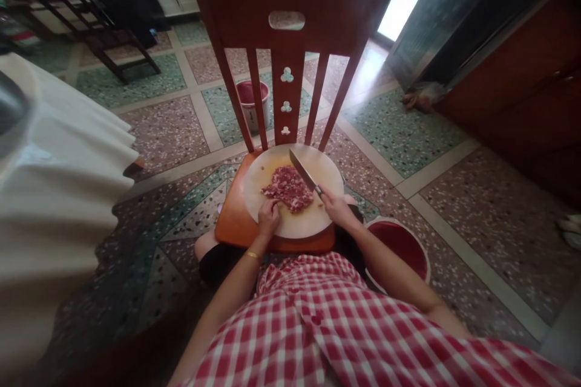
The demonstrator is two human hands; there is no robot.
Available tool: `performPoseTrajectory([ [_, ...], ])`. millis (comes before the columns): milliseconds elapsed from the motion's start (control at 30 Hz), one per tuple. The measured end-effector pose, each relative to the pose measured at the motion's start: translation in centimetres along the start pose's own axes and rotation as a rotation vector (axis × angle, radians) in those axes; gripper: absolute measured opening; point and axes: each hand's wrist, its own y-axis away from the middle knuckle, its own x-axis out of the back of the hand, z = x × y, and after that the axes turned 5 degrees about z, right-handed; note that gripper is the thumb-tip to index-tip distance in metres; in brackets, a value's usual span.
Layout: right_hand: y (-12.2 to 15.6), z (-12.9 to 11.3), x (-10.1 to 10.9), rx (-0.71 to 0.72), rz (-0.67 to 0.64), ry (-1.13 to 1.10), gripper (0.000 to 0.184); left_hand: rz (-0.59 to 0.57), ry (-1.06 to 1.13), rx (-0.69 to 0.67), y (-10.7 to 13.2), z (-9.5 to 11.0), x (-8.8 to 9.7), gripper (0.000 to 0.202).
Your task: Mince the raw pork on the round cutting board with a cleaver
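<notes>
A round pale cutting board lies on the seat of a wooden chair. A heap of chopped red meat sits in the board's middle. My right hand is closed round the handle of a knife, whose blade slants up and left over the meat. My left hand rests on the board at the near left edge of the meat, fingers curled. A gold bangle circles my left wrist.
A red bucket stands on the terrazzo floor to the right of the chair. A smaller pink bucket shows behind the chair back. A white cloth-covered surface fills the left. A dark cabinet stands at the right.
</notes>
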Motion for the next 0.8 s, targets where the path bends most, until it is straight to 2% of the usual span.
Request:
performPoseTrajectory([
  [133, 0.2, -0.6, 0.7, 0.053, 0.137, -0.061, 0.047, -0.006, 0.007, -0.002, 0.0, 0.0, -0.1, 0.023],
  [333, 0.5, -0.3, -0.2, -0.017, 0.001, -0.017, 0.042, 0.009, 0.005, -0.001, 0.0, -0.1, -0.1, 0.023],
  [467, 0.7, -1.1, 0.4, 0.122, 0.123, -0.099, 0.045, -0.001, 0.018, 0.008, 0.0, 0.0, -0.1, 0.024],
  [533, 0.9, -1.2, -0.1, 0.127, 0.122, -0.105, 0.046, -0.001, 0.027, 0.018, 0.1, 0.1, -0.1, 0.024],
  [667, 0.9, -0.2, -1.6, 0.014, -0.022, -0.048, 0.043, 0.023, 0.091, 0.107, 0.1, 0.2, 0.2, 0.023],
  [800, 0.9, -0.8, -0.8, 0.093, 0.031, -0.166, 0.045, 0.123, 0.175, 0.226, -1.9, -0.1, 1.3, 0.024],
])
